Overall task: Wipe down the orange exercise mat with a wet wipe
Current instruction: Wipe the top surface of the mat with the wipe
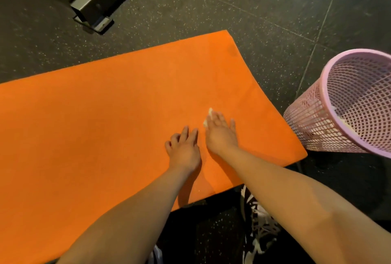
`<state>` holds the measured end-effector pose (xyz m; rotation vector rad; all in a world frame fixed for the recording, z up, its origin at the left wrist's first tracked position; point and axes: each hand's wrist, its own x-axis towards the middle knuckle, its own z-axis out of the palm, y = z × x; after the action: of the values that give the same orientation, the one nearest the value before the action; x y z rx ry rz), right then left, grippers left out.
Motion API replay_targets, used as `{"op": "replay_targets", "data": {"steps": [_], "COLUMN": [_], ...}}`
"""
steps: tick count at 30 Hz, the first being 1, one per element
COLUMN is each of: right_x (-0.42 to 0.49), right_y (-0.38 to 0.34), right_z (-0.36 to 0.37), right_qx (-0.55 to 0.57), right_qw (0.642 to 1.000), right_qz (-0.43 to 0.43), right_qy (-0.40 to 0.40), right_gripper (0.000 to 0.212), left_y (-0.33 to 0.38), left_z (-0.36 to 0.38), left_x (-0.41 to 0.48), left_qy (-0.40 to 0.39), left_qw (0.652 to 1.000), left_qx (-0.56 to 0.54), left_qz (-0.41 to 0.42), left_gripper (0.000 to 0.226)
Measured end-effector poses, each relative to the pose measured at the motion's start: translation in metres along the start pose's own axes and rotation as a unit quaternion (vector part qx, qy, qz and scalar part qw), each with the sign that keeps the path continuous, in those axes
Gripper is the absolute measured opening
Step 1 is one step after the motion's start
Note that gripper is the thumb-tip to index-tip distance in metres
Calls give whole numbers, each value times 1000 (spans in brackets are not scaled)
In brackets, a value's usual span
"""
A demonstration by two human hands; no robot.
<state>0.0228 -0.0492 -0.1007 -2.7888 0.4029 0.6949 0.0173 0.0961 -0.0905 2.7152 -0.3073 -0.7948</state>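
Note:
The orange exercise mat (105, 115) lies flat on the dark speckled floor and fills the left and middle of the head view. My right hand (220, 131) lies flat on the mat near its right end, fingers straight, pressing a small white wet wipe (208, 115) against the surface. Only the wipe's edges show past my fingertips. My left hand (184, 147) rests on the mat just left of the right hand, fingers spread and slightly bent, holding nothing.
A pink mesh waste basket (349, 103) stands tilted just off the mat's right end, with pale scraps inside. A black and grey metal machine base (93, 3) sits on the floor beyond the mat's far edge. My shoe (260, 227) is by the near edge.

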Motion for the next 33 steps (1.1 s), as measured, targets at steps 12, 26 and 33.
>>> {"op": "replay_targets", "data": {"steps": [12, 26, 33], "right_x": [33, 14, 43], "right_y": [12, -23, -9], "right_z": [-6, -8, -14], "right_qx": [-8, 16, 54], "right_qw": [998, 1000, 997], "right_qz": [54, 11, 63], "right_qy": [37, -13, 1], "right_gripper": [61, 60, 57], "left_y": [-4, -10, -12], "left_z": [1, -9, -22], "left_x": [44, 37, 56], "left_qy": [11, -3, 21], "left_qw": [1000, 1000, 1000], "left_qx": [6, -9, -1], "left_qz": [-15, -1, -19], "left_gripper": [52, 51, 52]}}
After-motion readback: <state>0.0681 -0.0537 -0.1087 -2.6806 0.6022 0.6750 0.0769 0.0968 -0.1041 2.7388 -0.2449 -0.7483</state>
